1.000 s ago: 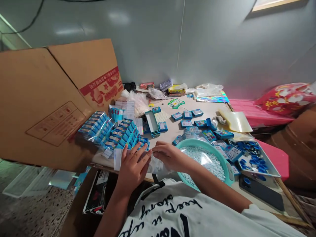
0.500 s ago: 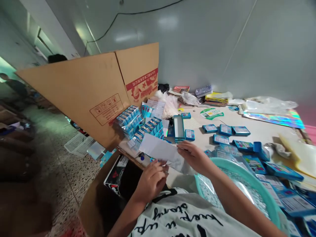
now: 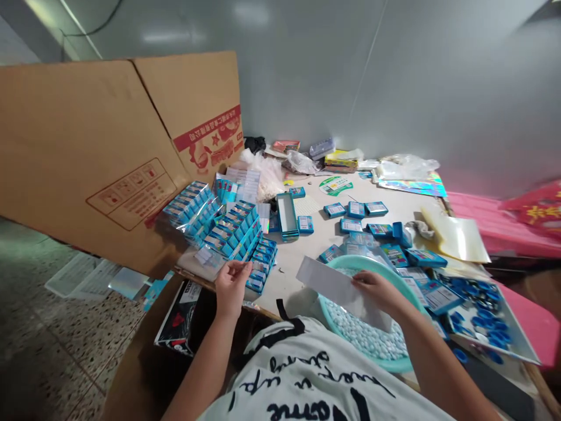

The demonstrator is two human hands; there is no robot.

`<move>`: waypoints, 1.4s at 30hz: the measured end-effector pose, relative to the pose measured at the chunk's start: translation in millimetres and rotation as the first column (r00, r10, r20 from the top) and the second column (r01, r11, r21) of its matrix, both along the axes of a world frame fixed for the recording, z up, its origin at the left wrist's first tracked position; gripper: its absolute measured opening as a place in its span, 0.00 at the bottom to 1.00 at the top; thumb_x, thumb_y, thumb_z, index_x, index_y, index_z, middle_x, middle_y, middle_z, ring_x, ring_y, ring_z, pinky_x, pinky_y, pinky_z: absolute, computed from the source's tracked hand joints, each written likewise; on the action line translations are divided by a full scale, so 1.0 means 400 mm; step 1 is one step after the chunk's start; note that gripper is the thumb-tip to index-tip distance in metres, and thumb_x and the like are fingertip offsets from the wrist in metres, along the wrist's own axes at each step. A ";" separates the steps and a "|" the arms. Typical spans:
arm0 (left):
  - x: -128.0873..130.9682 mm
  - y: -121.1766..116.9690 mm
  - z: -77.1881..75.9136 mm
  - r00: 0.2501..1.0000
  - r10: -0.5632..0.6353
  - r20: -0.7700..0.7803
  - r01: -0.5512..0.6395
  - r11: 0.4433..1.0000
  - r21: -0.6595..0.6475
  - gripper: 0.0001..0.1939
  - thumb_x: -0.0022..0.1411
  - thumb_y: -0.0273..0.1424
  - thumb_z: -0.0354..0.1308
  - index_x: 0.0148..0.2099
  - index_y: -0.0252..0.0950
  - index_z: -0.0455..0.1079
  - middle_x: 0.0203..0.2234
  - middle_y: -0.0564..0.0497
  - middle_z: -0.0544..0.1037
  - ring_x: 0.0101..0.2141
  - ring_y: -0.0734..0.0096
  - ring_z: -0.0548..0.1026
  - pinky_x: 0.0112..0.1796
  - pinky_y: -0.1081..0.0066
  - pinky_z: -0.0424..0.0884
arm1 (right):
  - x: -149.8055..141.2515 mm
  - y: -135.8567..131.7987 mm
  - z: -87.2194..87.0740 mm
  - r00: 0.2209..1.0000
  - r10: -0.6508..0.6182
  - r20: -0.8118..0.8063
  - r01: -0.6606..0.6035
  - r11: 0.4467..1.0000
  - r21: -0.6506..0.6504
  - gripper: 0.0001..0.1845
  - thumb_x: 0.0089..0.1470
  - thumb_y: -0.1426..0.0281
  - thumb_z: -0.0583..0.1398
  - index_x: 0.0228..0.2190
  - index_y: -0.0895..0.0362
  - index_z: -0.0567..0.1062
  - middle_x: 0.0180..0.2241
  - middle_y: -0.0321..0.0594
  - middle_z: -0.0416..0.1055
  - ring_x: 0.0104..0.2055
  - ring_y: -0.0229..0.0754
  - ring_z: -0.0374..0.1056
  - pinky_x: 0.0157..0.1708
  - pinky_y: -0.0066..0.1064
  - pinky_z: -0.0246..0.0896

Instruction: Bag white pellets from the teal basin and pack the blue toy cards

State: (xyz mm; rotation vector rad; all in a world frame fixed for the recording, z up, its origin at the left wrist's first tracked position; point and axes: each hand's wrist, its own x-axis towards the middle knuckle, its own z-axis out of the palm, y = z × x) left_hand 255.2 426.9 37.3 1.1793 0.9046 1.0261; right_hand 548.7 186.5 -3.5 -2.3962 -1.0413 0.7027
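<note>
My right hand [image 3: 373, 287] pinches a long clear plastic sleeve [image 3: 326, 279] and holds it over the teal basin [image 3: 385, 365], which is full of small pale blue-white pellets. My left hand [image 3: 231, 282] is closed at the table's near left edge, its fingertips pinching something small I cannot make out, right beside stacked rows of small blue boxes [image 3: 234, 231]. More blue boxes [image 3: 356, 209] lie scattered over the middle of the table [image 3: 324, 237].
A big opened cardboard carton [image 3: 105, 152] stands at the table's left. A tray of blue caps [image 3: 482, 316] sits at the right, with yellowish bags [image 3: 456, 240] behind it. Clutter lines the wall. A box with printed packs [image 3: 179, 318] stands below the table edge.
My hands have separated. The right one carried the clear sleeve rightward over the basin, and the left one moved out to the stacked blue boxes. The camera swung back right.
</note>
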 end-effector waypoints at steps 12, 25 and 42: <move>0.066 0.093 -0.047 0.998 -0.055 -0.025 0.054 0.998 -0.023 0.24 0.45 0.34 0.74 0.42 0.36 0.68 0.40 0.47 0.79 0.40 0.67 0.80 0.44 0.67 0.75 | -0.049 -0.042 -0.019 0.895 -0.158 0.416 0.296 0.910 -0.290 0.13 0.56 0.67 0.58 0.35 0.60 0.81 0.47 0.56 0.71 0.48 0.66 0.67 0.40 0.47 0.61; 0.087 0.126 -0.075 0.990 -0.136 -0.020 0.136 0.990 -0.036 0.33 0.48 0.34 0.73 0.54 0.36 0.64 0.40 0.45 0.80 0.39 0.66 0.81 0.43 0.66 0.76 | -0.222 0.376 0.078 0.926 0.102 -0.363 0.049 0.922 0.384 0.28 0.59 0.50 0.56 0.51 0.57 0.73 0.41 0.43 0.76 0.35 0.42 0.73 0.33 0.31 0.67; 0.159 0.207 -0.298 0.848 -0.148 -0.510 0.207 0.976 0.061 0.17 0.61 0.37 0.63 0.49 0.34 0.71 0.37 0.42 0.82 0.38 0.60 0.81 0.43 0.61 0.73 | -0.263 0.567 -0.218 0.898 -0.119 -0.423 0.159 0.985 0.060 0.17 0.63 0.59 0.60 0.30 0.60 0.73 0.26 0.33 0.70 0.29 0.37 0.67 0.34 0.32 0.66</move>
